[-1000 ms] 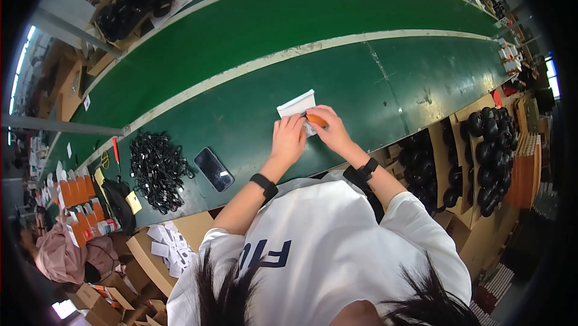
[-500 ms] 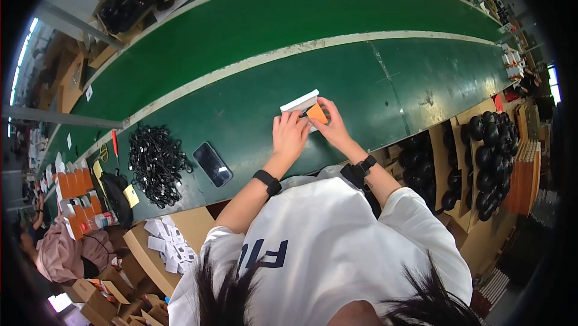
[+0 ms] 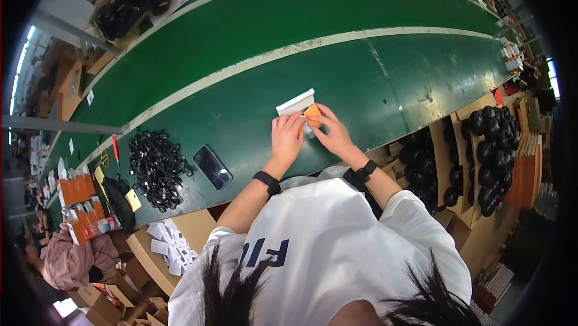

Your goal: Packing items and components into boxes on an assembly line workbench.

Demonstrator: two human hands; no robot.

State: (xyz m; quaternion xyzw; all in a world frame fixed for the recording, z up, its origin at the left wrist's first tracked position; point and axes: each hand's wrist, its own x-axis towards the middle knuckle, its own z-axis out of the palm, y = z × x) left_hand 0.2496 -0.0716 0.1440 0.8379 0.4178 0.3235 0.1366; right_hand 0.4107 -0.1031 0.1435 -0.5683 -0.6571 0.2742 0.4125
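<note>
Pinching orange piece [image 3: 312, 111] between right fingers [image 3: 327, 112] | white box [image 3: 295, 103] just beyond | left fingers [image 3: 290, 123] alongside (can't tell if gripping)

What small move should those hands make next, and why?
Perhaps the right hand could ease the orange piece toward the white box: its fingers hold that piece right beside the box, and the left hand is close enough to steady things.

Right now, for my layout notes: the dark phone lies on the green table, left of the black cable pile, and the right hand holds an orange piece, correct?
Not quite: the head view shows the dark phone on the green table, right of the black cable pile. The right hand does hold an orange piece.
</note>
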